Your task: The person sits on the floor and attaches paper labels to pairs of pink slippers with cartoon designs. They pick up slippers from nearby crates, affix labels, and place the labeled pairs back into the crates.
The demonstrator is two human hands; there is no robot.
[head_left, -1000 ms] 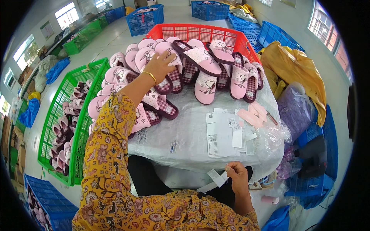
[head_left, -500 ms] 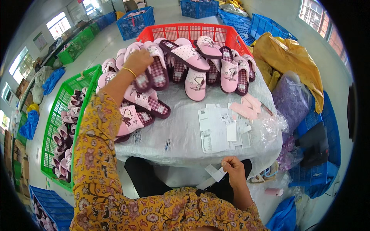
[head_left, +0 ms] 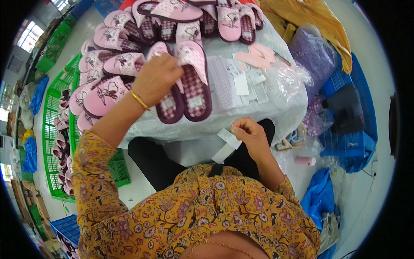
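- Since a second ago, left hand (head_left: 156, 80) has pulled a pair of pink slippers (head_left: 185, 82) nearer across the desk (head_left: 276, 99), fingers closed on them.
- Right hand (head_left: 252, 136) pinches a white paper tag (head_left: 227, 144) below the desk edge.
- Slippers look light, soft; best gripped at the upper strap.
- White rectangular labels (head_left: 239, 80) lie flat right of the slippers.

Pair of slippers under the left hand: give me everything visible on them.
The pair of slippers is pale pink, soft-looking fabric, with a dark cartoon print on the toe caps and maroon-and-white checked insoles, each bearing a small pale label near the heel. They lie side by side, heels toward the person, on the plastic-covered table. The left hand grips the left slipper's upper, covering part of it. More pink slippers crowd against them on the left.
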